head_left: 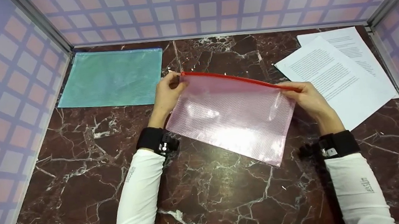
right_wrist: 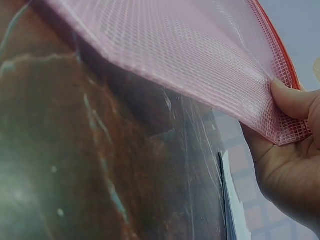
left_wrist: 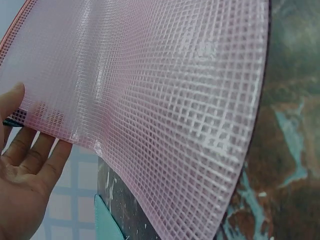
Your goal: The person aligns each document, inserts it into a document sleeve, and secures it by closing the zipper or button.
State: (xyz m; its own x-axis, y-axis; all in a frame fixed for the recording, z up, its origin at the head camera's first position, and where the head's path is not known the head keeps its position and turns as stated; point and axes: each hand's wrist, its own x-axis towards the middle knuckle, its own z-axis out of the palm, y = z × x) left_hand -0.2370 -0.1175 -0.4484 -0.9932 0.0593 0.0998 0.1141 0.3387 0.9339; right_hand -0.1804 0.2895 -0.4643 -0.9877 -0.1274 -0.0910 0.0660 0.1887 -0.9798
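A pink translucent mesh zipper pouch (head_left: 232, 112) with a red zip along its top edge is held up over the table. My left hand (head_left: 167, 96) pinches its upper left corner between thumb and fingers. At the upper right corner, my right hand (head_left: 308, 97) pinches the end by the red zip. The pouch slants down to the right, and its mesh grid fills much of the left wrist view, where the left hand (left_wrist: 30, 175) grips the edge. In the right wrist view the right hand (right_wrist: 292, 155) has its thumb on the pouch's corner (right_wrist: 210, 75).
A green-blue mesh zipper pouch (head_left: 111, 78) lies flat at the back left. Overlapping printed paper sheets (head_left: 344, 77) lie at the back right, beside the right hand. The dark red marbled table (head_left: 82, 172) is bordered by checked walls (head_left: 212, 9) at the back and sides.
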